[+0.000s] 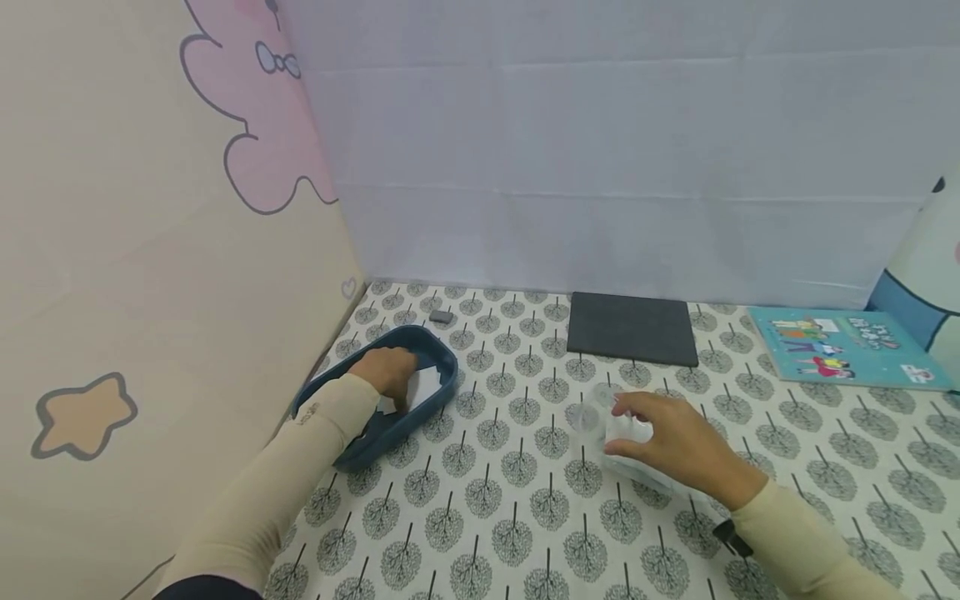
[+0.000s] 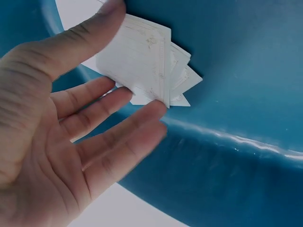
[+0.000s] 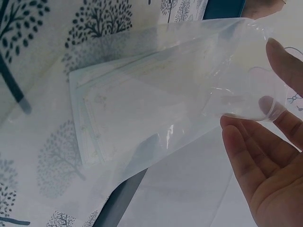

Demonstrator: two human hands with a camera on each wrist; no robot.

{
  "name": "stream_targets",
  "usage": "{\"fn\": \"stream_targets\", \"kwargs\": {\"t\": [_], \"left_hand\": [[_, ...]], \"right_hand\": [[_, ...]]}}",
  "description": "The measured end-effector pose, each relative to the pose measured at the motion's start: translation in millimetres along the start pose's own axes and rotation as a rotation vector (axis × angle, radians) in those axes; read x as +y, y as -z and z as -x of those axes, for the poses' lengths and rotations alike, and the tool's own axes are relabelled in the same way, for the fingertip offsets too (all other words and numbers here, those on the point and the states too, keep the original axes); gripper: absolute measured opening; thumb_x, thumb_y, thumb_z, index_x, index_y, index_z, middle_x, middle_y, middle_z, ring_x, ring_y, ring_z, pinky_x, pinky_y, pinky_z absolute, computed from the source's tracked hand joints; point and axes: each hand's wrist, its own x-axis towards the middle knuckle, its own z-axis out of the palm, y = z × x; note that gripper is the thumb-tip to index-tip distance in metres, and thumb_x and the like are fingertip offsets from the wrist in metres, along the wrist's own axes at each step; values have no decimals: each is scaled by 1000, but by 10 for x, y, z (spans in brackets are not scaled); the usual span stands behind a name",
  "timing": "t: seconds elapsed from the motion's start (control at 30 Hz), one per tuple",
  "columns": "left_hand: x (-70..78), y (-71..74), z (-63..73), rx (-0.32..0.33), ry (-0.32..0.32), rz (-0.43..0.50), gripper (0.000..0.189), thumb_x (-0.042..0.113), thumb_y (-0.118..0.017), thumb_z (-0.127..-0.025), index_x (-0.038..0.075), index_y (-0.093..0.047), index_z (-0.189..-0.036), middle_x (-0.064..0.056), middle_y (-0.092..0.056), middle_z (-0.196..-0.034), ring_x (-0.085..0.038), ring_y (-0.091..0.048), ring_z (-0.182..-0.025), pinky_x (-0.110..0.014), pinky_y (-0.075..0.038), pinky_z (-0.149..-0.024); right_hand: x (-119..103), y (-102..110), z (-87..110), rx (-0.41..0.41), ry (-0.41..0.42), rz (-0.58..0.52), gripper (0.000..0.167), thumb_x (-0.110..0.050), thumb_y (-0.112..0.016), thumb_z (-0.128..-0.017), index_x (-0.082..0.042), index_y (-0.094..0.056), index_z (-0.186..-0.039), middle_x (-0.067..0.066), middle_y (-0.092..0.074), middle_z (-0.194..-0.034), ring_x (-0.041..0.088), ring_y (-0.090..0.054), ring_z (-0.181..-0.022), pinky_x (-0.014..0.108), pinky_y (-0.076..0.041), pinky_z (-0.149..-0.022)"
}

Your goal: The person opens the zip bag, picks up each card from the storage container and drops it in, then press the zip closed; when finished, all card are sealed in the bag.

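My left hand (image 1: 388,375) reaches into a dark blue plastic basin (image 1: 444,398) on the left of the table. White cards (image 2: 142,56) with a faint printed border lie fanned in it. In the left wrist view, the thumb is over the cards and the loosely extended fingers are at their lower edge, with a gap between. On the right, my right hand (image 1: 678,446) holds a clear plastic bag (image 3: 189,127) near its mouth, one fingertip showing through the plastic. Inside the bag lies a stack of pale cards (image 3: 128,109).
A dark flat slab (image 1: 632,329) lies at the back of the table. To its right is a turquoise book (image 1: 847,346) with drawn figures. A small grey block (image 1: 441,317) sits behind the basin. The tree-patterned cloth (image 1: 517,492) meets walls at the left and back.
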Motion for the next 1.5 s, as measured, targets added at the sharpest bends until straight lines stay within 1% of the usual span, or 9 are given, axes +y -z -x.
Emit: {"fn": "stream_targets", "kwargs": {"t": [0.13, 0.33, 0.57, 0.7, 0.8, 0.9, 1.03, 1.27, 1.5], "left_hand": [[4, 6, 15, -17, -4, -23, 70, 31, -95, -67, 2, -65, -123, -16, -63, -123, -31, -64, -97, -47, -55, -84], [-3, 17, 29, -11, 12, -104, 60, 38, -92, -69, 4, -68, -113, -13, -66, -113, -27, -65, -86, -46, -57, -77], [-51, -22, 48, -5, 7, -76, 69, 38, -84, -76, -3, -60, -127, -19, -62, -121, -31, -64, -97, -47, -56, -82], [-92, -63, 52, 4, -8, -85, 59, 35, -78, -79, -5, -62, -120, -18, -64, -113, -28, -63, -89, -46, -55, -80], [-139, -74, 55, 21, -6, -67, 48, 35, -78, -79, -2, -64, -106, -14, -65, -98, -26, -62, -79, -46, -56, -74], [-180, -22, 82, 43, -8, -13, 43, 38, -79, -78, 2, -63, -95, -8, -62, -86, -23, -60, -72, -42, -54, -66], [-227, 102, 157, 85, -39, 28, 44, 39, -77, -76, 3, -59, -94, -5, -58, -81, -22, -57, -69, -37, -50, -62], [-253, 236, 253, 171, -125, -1, 54, 41, -73, -76, 0, -59, -108, -7, -57, -89, -23, -56, -77, -39, -50, -69], [-160, 362, 356, 224, -200, 33, 70, 39, -72, -77, -6, -58, -128, -18, -60, -119, -27, -56, -94, -42, -50, -82]], "right_hand": [[0, -18, 3, -4, 0, -4, 44, -37, -87, -78, -11, -71, -110, 3, -70, -114, 23, -66, -94, 43, -56, -78], [-7, -9, 1, 1, 9, -2, 43, -36, -87, -77, -12, -72, -109, 3, -71, -113, 22, -66, -94, 44, -56, -77], [-16, -3, -4, -7, 19, -2, 40, -36, -86, -79, -14, -71, -109, 0, -71, -110, 20, -66, -94, 43, -55, -77], [-19, -5, -2, -17, 13, -8, 42, -38, -85, -79, -13, -71, -110, 0, -71, -110, 21, -66, -94, 43, -55, -77], [-19, -7, 4, -13, 16, -9, 42, -38, -86, -79, -12, -72, -110, 0, -71, -110, 21, -66, -94, 43, -55, -77], [-11, -6, 7, 0, 26, -3, 42, -37, -86, -78, -12, -72, -109, 0, -71, -110, 20, -67, -93, 42, -55, -77], [-4, 1, -1, 13, 41, 2, 42, -37, -86, -78, -12, -72, -109, 1, -71, -109, 20, -67, -93, 41, -56, -76], [-19, 12, -21, -1, 41, -8, 42, -38, -85, -79, -12, -72, -109, 0, -71, -109, 20, -67, -93, 41, -55, -75], [-33, -5, -23, -13, 41, -22, 41, -37, -85, -80, -12, -71, -109, -1, -71, -108, 21, -67, -94, 42, -55, -78]]}}
